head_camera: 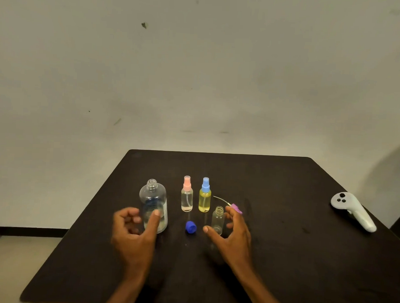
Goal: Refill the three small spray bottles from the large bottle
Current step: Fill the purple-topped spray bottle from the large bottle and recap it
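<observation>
On the dark table (281, 256) we find the uncapped large bottle (153, 202) upright left of centre, our left hand (132, 230) just in front of it with fingers loosely curled and gripping nothing, and a white controller (353, 211) near the right edge. Behind the hands stand the pink-topped spray bottle (186, 196) and the blue-topped spray bottle (204, 197), side by side. Our right hand (233, 236) is spread around the open small bottle (218, 219), though we cannot tell if it makes contact; the blue cap (190, 227) lies between the hands, and the purple spray head (236, 208) lies just beyond the right fingertips.
</observation>
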